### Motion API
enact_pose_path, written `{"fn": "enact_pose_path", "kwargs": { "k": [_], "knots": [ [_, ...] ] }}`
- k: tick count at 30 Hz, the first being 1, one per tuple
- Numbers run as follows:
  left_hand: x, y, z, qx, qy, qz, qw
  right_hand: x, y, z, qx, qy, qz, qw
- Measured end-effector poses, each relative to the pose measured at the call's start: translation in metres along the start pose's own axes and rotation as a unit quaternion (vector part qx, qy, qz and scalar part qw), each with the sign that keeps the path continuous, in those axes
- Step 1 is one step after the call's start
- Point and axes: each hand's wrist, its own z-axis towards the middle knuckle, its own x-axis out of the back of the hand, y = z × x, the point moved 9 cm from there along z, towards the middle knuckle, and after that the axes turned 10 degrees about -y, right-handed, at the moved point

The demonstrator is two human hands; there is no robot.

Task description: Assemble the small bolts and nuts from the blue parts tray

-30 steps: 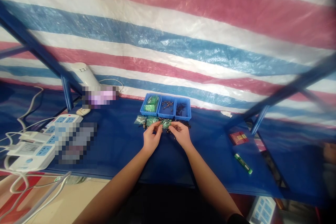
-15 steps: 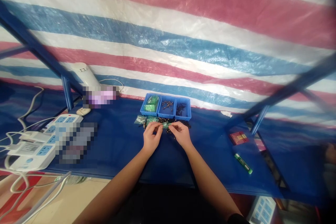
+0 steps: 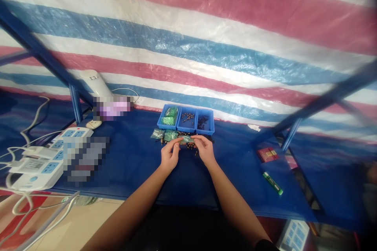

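Between my two hands is a small green plastic bag (image 3: 186, 140), stretched sideways. My left hand (image 3: 170, 154) pinches its left end, and my right hand (image 3: 205, 151) pinches the right end. What the bag contains is too small to make out. Behind my hands stand three joined blue bins: the left bin (image 3: 159, 121) holds green packets (image 3: 170, 116), the middle bin (image 3: 186, 129) brownish screws (image 3: 187, 117), the right bin (image 3: 211, 128) small dark screws (image 3: 203, 121). More small bags (image 3: 158, 133) and loose dark screws (image 3: 209, 138) lie in front of the bins, partly behind my fingers.
White power strips (image 3: 38, 176) with plugs and cables crowd the left side. A white cylinder (image 3: 96, 84) stands at the back left. To the right lie a red box (image 3: 268, 155) and a green tube-shaped pack (image 3: 272, 183). Blue metal struts (image 3: 290, 135) slant at both sides.
The green bag between my hands now shows wider and flatter. My fingers have shifted slightly apart along its ends; the bins and other items have stayed put.
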Motion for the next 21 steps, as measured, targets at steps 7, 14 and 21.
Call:
{"fn": "enact_pose_path", "kwargs": {
  "k": [7,14,21],
  "knots": [
    [0.0,-0.007,0.0,0.02,0.041,-0.017,0.999,0.001,-0.002,-0.001,0.008,0.021,-0.032,0.999],
    [-0.007,-0.01,0.002,0.04,-0.015,-0.012,0.999,-0.001,-0.002,-0.003,0.004,0.009,-0.07,0.998],
    [0.0,-0.011,0.001,0.034,0.037,0.003,0.999,-0.002,0.001,-0.002,0.006,0.014,-0.065,0.998]
  ]
}}
